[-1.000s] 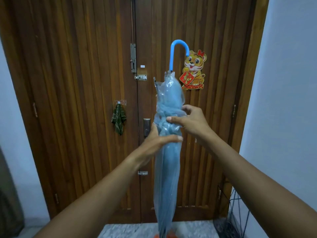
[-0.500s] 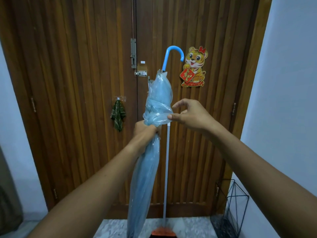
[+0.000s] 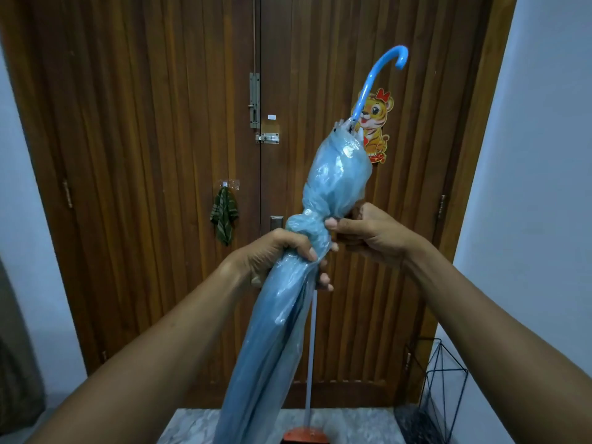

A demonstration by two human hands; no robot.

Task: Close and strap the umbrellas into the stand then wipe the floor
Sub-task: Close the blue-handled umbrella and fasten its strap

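Umbrella (image 3: 336, 177): closed, held in mid-air before the door (image 3: 144, 155), tilted, with its hooked handle up and to the right and its tip below the frame edge. 
Left grip (image 3: 275, 254): clenched round the canopy at mid-length. 
Right grip (image 3: 371, 233): pinching the bunched canopy at the waist, just above the left. 
Wire stand (image 3: 440, 379): on the floor at lower right, well apart from the umbrella.

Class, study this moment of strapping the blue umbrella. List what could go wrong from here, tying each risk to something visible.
1. The right hand only pinches the strap; it may slip, letting the bunched canopy loosen.
2. The left hand grips the umbrella at a tilt; its lower end could swing into the thin pole standing behind it and possibly topple it.
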